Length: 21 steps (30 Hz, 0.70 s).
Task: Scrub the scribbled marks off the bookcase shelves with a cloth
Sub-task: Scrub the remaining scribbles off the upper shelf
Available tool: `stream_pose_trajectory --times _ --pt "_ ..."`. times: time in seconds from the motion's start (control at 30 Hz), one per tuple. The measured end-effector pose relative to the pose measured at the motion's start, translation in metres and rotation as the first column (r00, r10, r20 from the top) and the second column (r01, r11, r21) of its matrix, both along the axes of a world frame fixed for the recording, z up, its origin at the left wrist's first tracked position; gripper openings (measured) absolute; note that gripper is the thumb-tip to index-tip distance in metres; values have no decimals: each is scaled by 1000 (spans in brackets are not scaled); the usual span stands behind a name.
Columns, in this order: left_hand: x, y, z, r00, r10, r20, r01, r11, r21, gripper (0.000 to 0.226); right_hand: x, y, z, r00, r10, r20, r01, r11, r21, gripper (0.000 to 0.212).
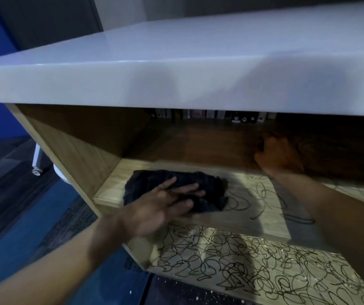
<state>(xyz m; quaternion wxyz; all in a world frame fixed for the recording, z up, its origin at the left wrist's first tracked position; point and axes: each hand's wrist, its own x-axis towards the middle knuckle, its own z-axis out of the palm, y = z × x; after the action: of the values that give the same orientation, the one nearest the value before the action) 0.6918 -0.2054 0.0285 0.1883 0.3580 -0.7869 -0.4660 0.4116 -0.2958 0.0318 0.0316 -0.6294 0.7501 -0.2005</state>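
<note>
While the right hand (280,156) is bracing open-gripped inside the bookcase (84,148), the left hand (161,208) is pressing the cloth (200,183) flat-fingered against scribbles (262,194).

Dark cloth (176,190) and scribbles (262,197) on wooden shelf (115,186).

Glossy smooth white top (176,62), matt wood-grain shelves (253,219), rough dark knitted cloth (203,186)
</note>
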Motion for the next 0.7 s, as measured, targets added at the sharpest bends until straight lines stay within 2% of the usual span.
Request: stream_pose_trajectory --times 0.03,0.07,0.1,0.13,0.2,0.3,0.37,0.43,0.5,0.53,0.63,0.7 --pt "2 -16 0 998 45 51 -44 999 -33 45 0 1 0 1000 0 -10 0 1000 1 40" --pt "-1 -27 4 975 121 187 -99 987 -126 48 1 2 1 1000 0 -25 0 1000 2 40" --pt "-9 -34 7 914 201 352 -122 965 -234 47 2 3 1 999 -5 -38 5 1000 1 39" --pt "-15 -34 4 889 251 384 -136 944 -302 46 2 4 1 999 -12 -44 12 1000 0 39" --pt "-25 -15 -4 930 150 336 -36 946 -322 45 2 4 0 999 -12 -47 12 1000 9 37" --pt "-20 11 2 972 20 235 27 980 -195 34 2 4 1 999 7 -35 -6 999 35 35" --pt "-16 -14 4 955 81 285 -29 983 -182 35 4 7 1 999 34 -21 -33 998 53 35" --pt "-17 -41 4 904 204 375 -116 963 -243 44 7 11 2 997 76 -14 -75 995 70 35" --pt "-21 -50 0 873 284 396 -194 948 -253 48 8 15 2 995 96 6 -96 993 66 37" --pt "-23 -47 -4 885 261 386 -182 956 -228 47 8 16 2 995 101 17 -102 993 63 38" --pt "-18 -13 -4 959 38 282 15 983 -183 37 12 22 3 994 108 10 -109 992 61 36" --pt "-5 -3 -2 974 15 227 30 981 -194 34 15 26 2 993 118 11 -118 992 53 31"
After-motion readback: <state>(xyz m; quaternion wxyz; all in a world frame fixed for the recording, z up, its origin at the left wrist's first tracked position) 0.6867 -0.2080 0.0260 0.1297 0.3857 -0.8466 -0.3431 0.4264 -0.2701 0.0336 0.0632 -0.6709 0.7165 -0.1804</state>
